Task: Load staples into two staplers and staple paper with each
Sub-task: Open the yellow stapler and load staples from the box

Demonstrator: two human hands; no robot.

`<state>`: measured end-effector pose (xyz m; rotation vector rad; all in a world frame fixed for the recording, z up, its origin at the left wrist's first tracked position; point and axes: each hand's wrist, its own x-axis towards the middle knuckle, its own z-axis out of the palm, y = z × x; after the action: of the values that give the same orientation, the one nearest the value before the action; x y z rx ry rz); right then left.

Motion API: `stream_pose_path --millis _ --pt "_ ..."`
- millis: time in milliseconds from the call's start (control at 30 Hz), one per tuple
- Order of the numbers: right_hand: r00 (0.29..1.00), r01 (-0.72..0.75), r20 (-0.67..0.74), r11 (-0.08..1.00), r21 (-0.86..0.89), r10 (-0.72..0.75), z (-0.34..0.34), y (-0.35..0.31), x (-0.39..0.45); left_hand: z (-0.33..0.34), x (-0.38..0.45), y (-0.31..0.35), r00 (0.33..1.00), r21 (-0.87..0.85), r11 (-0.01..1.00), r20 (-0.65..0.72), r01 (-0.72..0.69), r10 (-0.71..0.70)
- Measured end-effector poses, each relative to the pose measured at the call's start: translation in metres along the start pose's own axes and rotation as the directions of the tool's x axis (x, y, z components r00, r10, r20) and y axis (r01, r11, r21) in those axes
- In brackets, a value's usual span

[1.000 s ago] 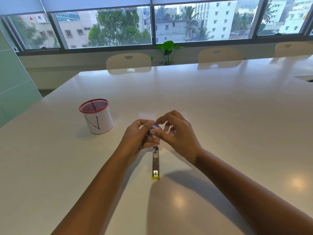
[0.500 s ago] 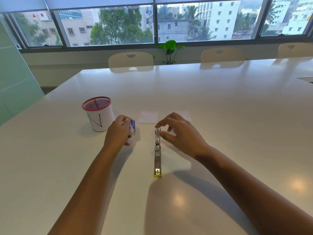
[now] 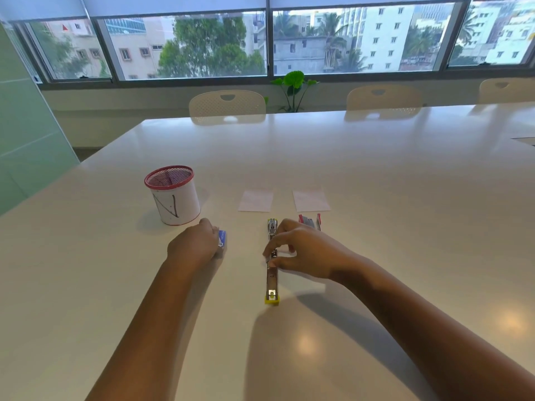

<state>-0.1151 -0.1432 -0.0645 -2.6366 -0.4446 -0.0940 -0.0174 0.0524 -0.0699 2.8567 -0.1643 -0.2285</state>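
A yellow stapler (image 3: 272,282) lies folded out flat on the white table, its long metal channel pointing away from me. My right hand (image 3: 301,250) rests over its middle, thumb and fingers pinched at the channel, seemingly on a small strip of staples. My left hand (image 3: 195,246) lies on the table to the left, closed on a small blue staple box (image 3: 222,238). A red stapler (image 3: 310,222) lies behind my right hand, partly hidden. Two small white paper squares (image 3: 256,200) (image 3: 311,200) lie side by side beyond the staplers.
A white pen cup with a red mesh rim (image 3: 173,195) stands at the left, just beyond my left hand. Cream chairs (image 3: 227,107) line the table's far edge below the windows, with a green plant (image 3: 293,88) between them.
My hands have parted. The left one carried the staple box down to the table at the left. The right one slid along the yellow stapler's channel toward its middle, uncovering the red stapler.
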Motion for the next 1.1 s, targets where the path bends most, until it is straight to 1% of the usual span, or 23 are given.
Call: stream_pose_path --millis 167,267,333,400,433,500,600,667,700,733,767,833,867,933,1000,1033,1100 --pt "1.000 0.016 -0.013 0.999 -0.032 -0.016 0.001 -0.002 0.000 0.001 -0.001 -0.001 0.996 -0.009 1.000 -0.084 0.018 -0.019" --pt "0.999 0.021 -0.032 0.999 -0.049 -0.023 0.001 -0.003 0.001 -0.001 -0.009 0.010 0.969 -0.028 1.000 -0.249 -0.005 -0.002" --pt "0.998 0.021 -0.053 0.999 -0.039 -0.023 0.002 -0.005 0.001 -0.001 -0.015 0.019 0.935 -0.070 0.993 -0.349 -0.095 0.065" --pt "0.997 0.024 -0.067 0.999 -0.022 -0.025 0.003 -0.007 0.001 0.004 -0.020 0.028 0.904 -0.140 0.962 -0.395 -0.235 0.164" --pt "0.997 0.021 -0.076 1.000 -0.006 -0.021 0.003 -0.008 0.001 0.008 -0.021 0.033 0.894 -0.161 0.942 -0.395 -0.294 0.211" --pt "0.994 0.009 -0.112 0.999 0.047 -0.003 0.004 -0.009 0.001 0.016 -0.023 0.038 0.898 -0.165 0.927 -0.352 -0.338 0.264" --pt "0.975 -0.035 -0.215 0.991 0.132 0.063 -0.001 -0.009 0.000 0.022 -0.023 0.041 0.934 -0.117 0.947 -0.239 -0.298 0.265" --pt "0.941 -0.088 -0.301 0.970 0.227 0.156 -0.008 -0.006 0.000 0.024 -0.025 0.044 0.949 -0.104 0.956 -0.187 -0.276 0.254" --pt "0.916 -0.110 -0.337 0.946 0.305 0.215 -0.013 -0.004 0.001 0.026 -0.026 0.046 0.953 -0.104 0.957 -0.168 -0.272 0.252" --pt "0.889 -0.126 -0.356 0.901 0.415 0.288 -0.018 -0.002 0.001 0.028 -0.027 0.049 0.958 -0.103 0.959 -0.146 -0.264 0.248" --pt "0.862 -0.137 -0.342 0.821 0.554 0.374 -0.022 0.001 0.002 0.031 -0.028 0.052 0.961 -0.095 0.961 -0.127 -0.258 0.246" --pt "0.829 -0.153 -0.218 0.582 0.799 0.516 -0.027 0.004 0.003 0.037 -0.030 0.058 0.966 -0.059 0.969 -0.104 -0.242 0.235" --pt "0.822 -0.158 -0.149 0.472 0.867 0.549 -0.028 0.005 0.003 0.038 -0.032 0.061 0.970 -0.047 0.973 -0.099 -0.226 0.220" --pt "0.825 -0.150 -0.046 0.296 0.943 0.564 -0.027 0.007 0.004 0.038 -0.034 0.065 0.975 -0.038 0.979 -0.098 -0.203 0.198" --pt "0.827 -0.132 0.016 0.166 0.977 0.563 -0.026 0.010 0.004 0.039 -0.039 0.070 0.974 -0.026 0.978 -0.099 -0.206 0.203" --pt "0.824 -0.124 0.031 0.126 0.984 0.566 -0.026 0.010 0.005 0.039 -0.041 0.073 0.972 -0.012 0.976 -0.095 -0.216 0.214" --pt "0.818 -0.105 0.035 0.089 0.990 0.574 -0.027 0.011 0.004 0.041 -0.046 0.077 0.966 0.023 0.970 -0.084 -0.241 0.243"
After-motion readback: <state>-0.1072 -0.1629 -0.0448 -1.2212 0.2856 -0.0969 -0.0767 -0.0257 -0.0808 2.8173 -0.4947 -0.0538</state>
